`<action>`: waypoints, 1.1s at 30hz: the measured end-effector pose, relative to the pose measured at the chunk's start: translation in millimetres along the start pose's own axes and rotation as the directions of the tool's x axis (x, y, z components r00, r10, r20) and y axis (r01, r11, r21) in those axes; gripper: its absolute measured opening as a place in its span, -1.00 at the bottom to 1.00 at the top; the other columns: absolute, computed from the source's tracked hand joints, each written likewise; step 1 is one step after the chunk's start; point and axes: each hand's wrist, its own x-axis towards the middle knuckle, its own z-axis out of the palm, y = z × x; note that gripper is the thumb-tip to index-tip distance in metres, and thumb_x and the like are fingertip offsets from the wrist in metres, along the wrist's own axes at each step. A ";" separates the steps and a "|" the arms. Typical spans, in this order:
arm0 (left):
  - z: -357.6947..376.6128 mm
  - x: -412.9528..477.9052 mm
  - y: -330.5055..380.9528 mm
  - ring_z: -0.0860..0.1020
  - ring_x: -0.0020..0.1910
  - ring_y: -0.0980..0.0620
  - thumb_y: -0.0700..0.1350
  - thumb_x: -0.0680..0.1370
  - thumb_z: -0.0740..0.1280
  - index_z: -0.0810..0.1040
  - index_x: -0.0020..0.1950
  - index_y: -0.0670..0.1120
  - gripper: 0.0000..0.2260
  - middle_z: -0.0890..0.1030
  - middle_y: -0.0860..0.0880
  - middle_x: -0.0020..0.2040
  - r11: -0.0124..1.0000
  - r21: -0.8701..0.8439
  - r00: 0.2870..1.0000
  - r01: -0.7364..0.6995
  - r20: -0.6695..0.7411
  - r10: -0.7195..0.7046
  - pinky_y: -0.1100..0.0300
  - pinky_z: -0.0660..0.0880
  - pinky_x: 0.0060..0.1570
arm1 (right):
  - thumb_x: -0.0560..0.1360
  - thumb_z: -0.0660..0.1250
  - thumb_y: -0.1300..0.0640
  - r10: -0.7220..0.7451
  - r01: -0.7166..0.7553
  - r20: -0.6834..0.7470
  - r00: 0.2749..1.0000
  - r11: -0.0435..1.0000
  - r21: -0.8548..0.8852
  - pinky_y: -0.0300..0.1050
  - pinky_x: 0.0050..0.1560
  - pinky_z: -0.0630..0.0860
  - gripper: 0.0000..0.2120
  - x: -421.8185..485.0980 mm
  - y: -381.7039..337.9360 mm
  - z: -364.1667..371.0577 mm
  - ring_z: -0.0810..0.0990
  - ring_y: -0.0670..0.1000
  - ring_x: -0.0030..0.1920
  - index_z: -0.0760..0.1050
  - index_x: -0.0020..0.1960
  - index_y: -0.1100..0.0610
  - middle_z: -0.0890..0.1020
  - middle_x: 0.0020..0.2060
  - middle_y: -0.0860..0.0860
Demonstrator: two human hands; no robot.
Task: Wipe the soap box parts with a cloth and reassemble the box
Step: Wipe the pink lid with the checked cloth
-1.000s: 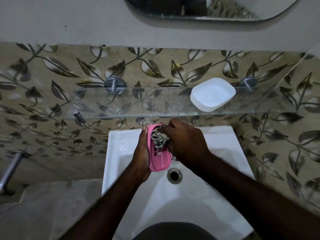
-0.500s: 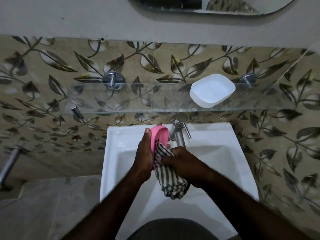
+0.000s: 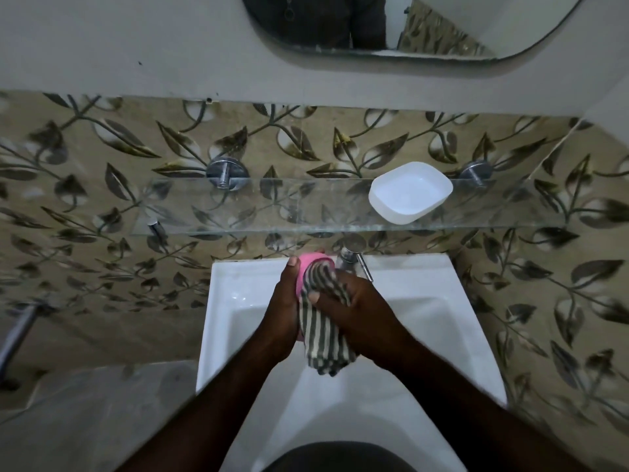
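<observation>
My left hand (image 3: 283,310) grips the pink soap box part (image 3: 308,264) upright on its edge over the white sink (image 3: 442,321). Only the part's top rim and left edge show. My right hand (image 3: 360,311) presses a grey-and-white striped cloth (image 3: 323,332) flat against the part's inner face, and the cloth's loose end hangs down below both hands. The white soap box part (image 3: 410,192), an open bowl-shaped tray, stands apart on the glass shelf (image 3: 238,216) above the sink, to the right.
A chrome tap (image 3: 354,258) sticks out just behind my hands. The shelf hangs on two chrome wall mounts (image 3: 227,172). A mirror (image 3: 408,25) is above, a grey counter (image 3: 95,413) lies to the left, and a metal bar (image 3: 15,335) is at the far left.
The cloth was bunched inside the pink part, then drawn down below it. Now it is spread up over the part's face, and my right hand has risen with it.
</observation>
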 end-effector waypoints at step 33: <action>5.3 -44.2 103.3 0.58 -0.14 -0.16 0.35 0.52 0.13 0.49 0.31 -0.17 -0.34 0.61 -0.19 -0.11 0.939 -0.247 0.969 -0.241 -0.121 0.217 -0.03 0.59 -0.12 | 0.47 0.36 -0.05 -0.461 0.023 -0.325 0.825 0.603 -0.798 0.04 0.11 0.48 -0.65 42.6 -86.6 -75.8 0.56 0.15 0.13 0.53 0.17 0.14 0.64 0.07 0.09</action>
